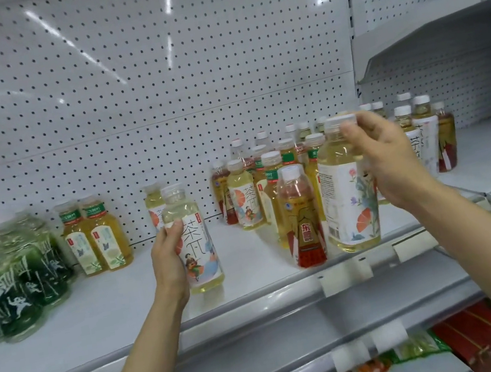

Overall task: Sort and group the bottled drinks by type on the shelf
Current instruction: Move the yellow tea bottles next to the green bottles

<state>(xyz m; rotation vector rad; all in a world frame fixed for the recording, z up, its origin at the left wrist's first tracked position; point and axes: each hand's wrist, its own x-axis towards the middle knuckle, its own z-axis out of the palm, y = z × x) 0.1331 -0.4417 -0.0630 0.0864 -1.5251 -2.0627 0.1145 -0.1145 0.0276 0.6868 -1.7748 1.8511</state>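
Note:
My left hand grips a pale tea bottle with a white illustrated label, standing on the white shelf in front of a matching bottle. My right hand holds a larger pale tea bottle with a flowered label by its neck and side, near the shelf's front edge. A red-labelled tea bottle stands just left of it. Behind them is a mixed cluster of several bottles. Two amber green-banded bottles stand at the left.
A shrink-wrapped pack of green bottles fills the far left of the shelf. More tea bottles stand on the adjoining right shelf under a higher shelf. A pegboard back wall rises behind. Packaged goods lie below.

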